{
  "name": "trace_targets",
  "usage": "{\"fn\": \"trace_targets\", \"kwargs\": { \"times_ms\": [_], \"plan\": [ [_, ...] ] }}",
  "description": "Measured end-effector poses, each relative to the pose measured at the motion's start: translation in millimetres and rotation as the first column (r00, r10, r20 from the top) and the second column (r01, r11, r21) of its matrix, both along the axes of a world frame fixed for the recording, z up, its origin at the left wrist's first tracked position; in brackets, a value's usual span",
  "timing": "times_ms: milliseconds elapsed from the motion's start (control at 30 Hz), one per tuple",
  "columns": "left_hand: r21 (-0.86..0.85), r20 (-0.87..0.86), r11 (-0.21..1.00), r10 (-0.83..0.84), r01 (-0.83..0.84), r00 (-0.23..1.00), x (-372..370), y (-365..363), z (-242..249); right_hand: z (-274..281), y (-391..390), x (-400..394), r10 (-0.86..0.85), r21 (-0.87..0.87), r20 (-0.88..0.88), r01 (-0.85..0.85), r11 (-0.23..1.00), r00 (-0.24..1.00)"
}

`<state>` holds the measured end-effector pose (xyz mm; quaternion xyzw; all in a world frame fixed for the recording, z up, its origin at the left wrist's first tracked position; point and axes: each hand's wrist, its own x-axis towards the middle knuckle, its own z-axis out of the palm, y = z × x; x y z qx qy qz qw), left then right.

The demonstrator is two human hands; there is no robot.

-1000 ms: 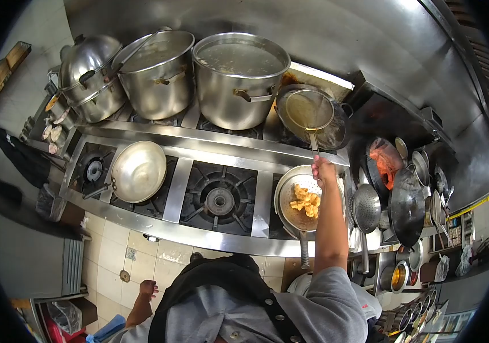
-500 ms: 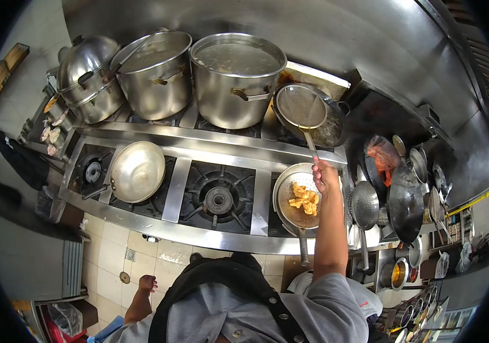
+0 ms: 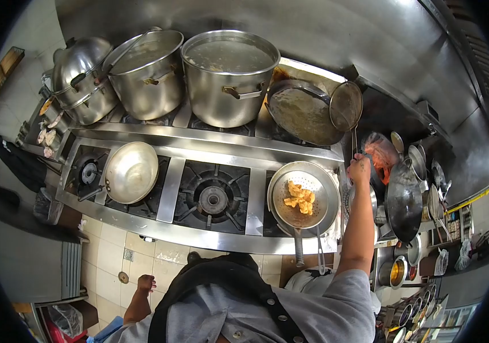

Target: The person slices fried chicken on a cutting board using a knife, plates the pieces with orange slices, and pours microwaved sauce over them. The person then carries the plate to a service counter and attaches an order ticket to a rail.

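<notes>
My right hand (image 3: 359, 167) grips the handle of a round fine-mesh strainer (image 3: 346, 106), held up at the right edge of a wok of oil (image 3: 301, 111). The strainer overlaps the wok's rim in this view. Nearer to me, a perforated skimmer (image 3: 283, 191) with a coiled handle rests on a metal pan (image 3: 330, 200) over the front right burner. Golden fried pieces (image 3: 300, 199) lie in the skimmer. My left hand (image 3: 146, 282) hangs low beside my body above the floor, its fingers curled and nothing visible in them.
Large steel pots (image 3: 230, 86) of liquid stand along the back, beside a domed lidded pot (image 3: 87, 80). A pale wok (image 3: 132, 172) sits on the front left burner. Dark woks (image 3: 403, 200) and ladles crowd the right side. The middle front burner (image 3: 213, 199) shows its grate.
My right hand has swung the strainer rightward from over the wok of oil to its right edge. My arm no longer covers the right side of the skimmer and pan. My left hand stays low.
</notes>
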<state>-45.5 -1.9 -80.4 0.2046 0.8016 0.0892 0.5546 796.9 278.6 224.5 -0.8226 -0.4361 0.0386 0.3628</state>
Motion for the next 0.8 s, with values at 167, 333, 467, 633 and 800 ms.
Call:
{"fn": "trace_targets", "kwargs": {
  "times_ms": [167,333,467,633,800],
  "plan": [
    [0.002,-0.011,1.0,0.002,-0.002,1.0,-5,0,-3,33,-18,-25,-0.006,-0.131,-0.295,-0.034,0.991,0.956],
    [-0.006,-0.003,1.0,0.006,-0.006,1.0,-1,5,6,39,-33,-43,0.036,-0.129,-0.523,-0.121,0.984,0.852],
    [-0.008,0.007,1.0,-0.002,0.002,1.0,-1,9,6,36,-38,-54,0.061,-0.113,-0.63,-0.169,0.979,0.774],
    [0.004,-0.008,1.0,-0.022,0.022,1.0,4,19,19,20,-34,-53,0.089,-0.066,-0.74,-0.203,0.977,0.667],
    [0.061,-0.034,0.998,-0.01,0.012,0.999,-2,18,12,14,-30,-67,0.123,-0.039,-0.776,-0.243,0.969,0.618]
  ]
}}
